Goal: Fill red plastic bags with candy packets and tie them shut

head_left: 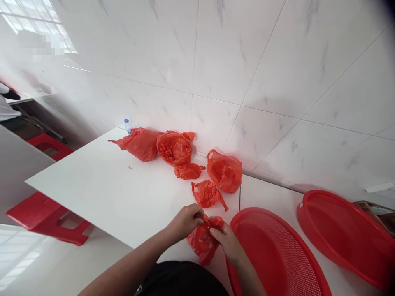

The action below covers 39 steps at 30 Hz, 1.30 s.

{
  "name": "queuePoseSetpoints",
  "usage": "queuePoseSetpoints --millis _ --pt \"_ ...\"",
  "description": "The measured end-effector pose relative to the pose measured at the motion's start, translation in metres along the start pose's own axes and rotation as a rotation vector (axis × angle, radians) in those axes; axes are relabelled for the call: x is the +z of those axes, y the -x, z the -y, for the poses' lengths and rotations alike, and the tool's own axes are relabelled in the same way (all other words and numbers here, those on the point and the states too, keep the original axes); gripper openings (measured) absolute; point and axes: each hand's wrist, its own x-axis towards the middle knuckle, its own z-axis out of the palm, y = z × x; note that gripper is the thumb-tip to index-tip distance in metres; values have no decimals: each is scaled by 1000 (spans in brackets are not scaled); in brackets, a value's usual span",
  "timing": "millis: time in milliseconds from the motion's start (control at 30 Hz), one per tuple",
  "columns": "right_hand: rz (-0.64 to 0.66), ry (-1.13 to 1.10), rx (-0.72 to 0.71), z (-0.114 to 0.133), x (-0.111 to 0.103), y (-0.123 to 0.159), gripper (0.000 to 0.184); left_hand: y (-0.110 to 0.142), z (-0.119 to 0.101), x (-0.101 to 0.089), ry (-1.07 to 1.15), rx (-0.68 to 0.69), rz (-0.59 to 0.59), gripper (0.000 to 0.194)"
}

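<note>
My L hand (pixel 185 222) & R hand (pixel 226 242) together, clamped on red bag (pixel 203 242), working it; 5 more bags (pixel 189 171) beyond it, basket (pixel 262 212) just R of it.

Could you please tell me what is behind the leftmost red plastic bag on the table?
A plastic bottle with a blue cap stands behind the bag, near the tiled wall. The bag covers the bottle's lower part, so its base cannot be seen.
</note>
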Motion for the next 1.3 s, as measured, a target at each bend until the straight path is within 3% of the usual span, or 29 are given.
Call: queuePoseSetpoints --millis 133,267,367,433,533,600,767,833,967,1100,1200,1300 --pt "65 1 -33 1 -11 9 61 -5 15 2 -16 -4 -20 38" --pt "43 123 -61 -1 -7 3 48 -7 15 6 -78 27 72 28" --pt "-168 306 -80 -8 -5 -6 52 -7 9 5 -117 -7 83 23" --pt "-346 479 -75 -12 -5 -12 43 -6 6 4 -127 -28 94 23" --pt "-425 590 -38 -13 -4 -16 26 -2 2 3 -122 -58 87 23" --pt "-379 489 -39 -10 -2 -15 24 1 -1 1 -105 -63 65 23" --pt "-167 -65 -70 -1 -4 -14 31 9 -10 -7 -37 -46 9 19" --pt "-171 -85 -79 -1 -7 -17 27 11 -8 -10 -21 -68 -21 18" --pt "-431 433 -155 -11 -18 -27 15 15 14 -16 -64 -113 -49 32" --pt "-722 1028 -194 -26 -36 -31 25 24 55 -24 -213 -234 -71 21" --pt "-757 1185 -140 -35 -43 -30 26 30 81 -27 -280 -319 -79 16" --pt "-717 1117 -92 -36 -44 -25 22 32 93 -27 -312 -330 -100 17"
